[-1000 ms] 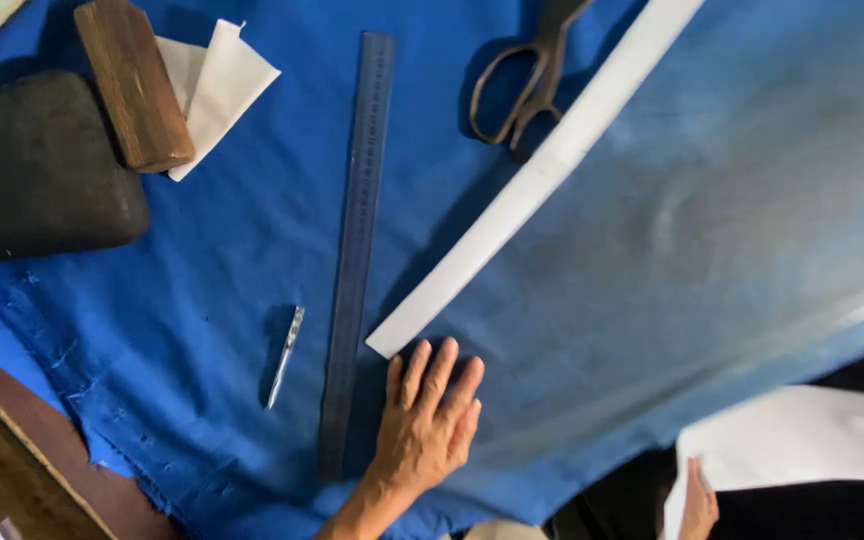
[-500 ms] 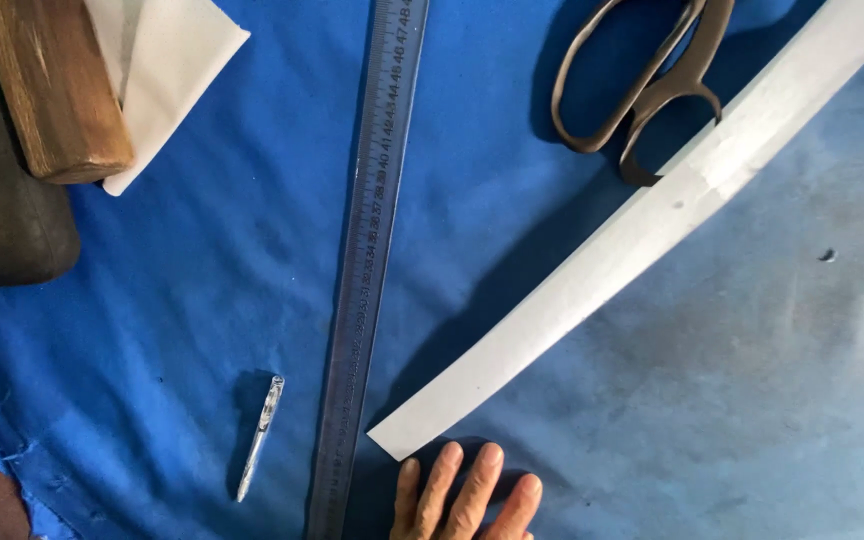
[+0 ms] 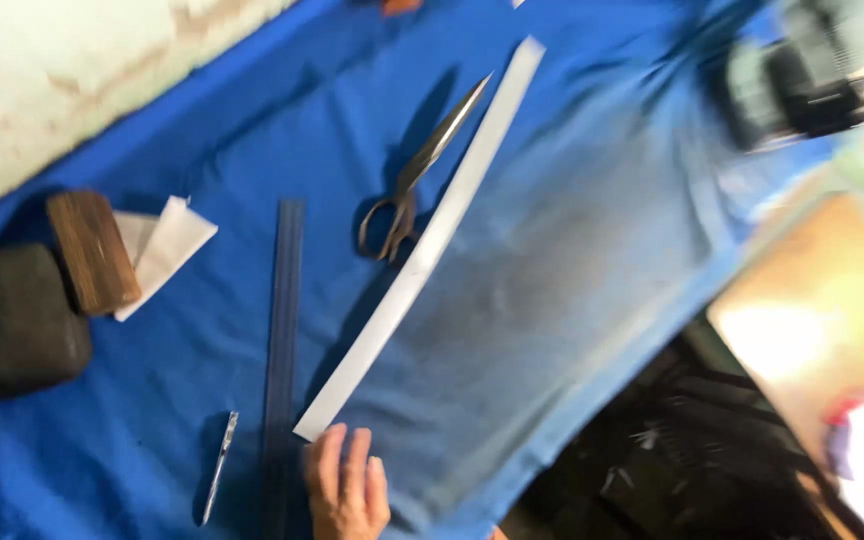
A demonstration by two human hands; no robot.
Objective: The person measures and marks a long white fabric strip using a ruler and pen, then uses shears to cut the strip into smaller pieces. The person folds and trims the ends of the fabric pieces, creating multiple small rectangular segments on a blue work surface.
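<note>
Where the blue cloth [image 3: 572,300] covers the work surface: one hand [image 3: 347,490] at the bottom edge of view, laid flat on the cloth, fingers [image 3: 357,460] extended and close together, nothing gripped. Which hand cannot be told from this view; the other hand out of view. Fingertips just beside the near end of a long white strip [image 3: 422,250], contact not confirmable. Strip lying diagonally across the cloth, far end near the top edge. Scissors [image 3: 407,190] flat on the cloth just beside the strip, blades closed and pointing away, handles nearer the hand. Long dark ruler [image 3: 280,340] to the left of the hand. Small metal tool [image 3: 219,465] beside the ruler's near end. At left: folded white paper [image 3: 167,250], wooden block [image 3: 92,250], dark rounded pad [image 3: 12,320]. Right side of view blurred.
</note>
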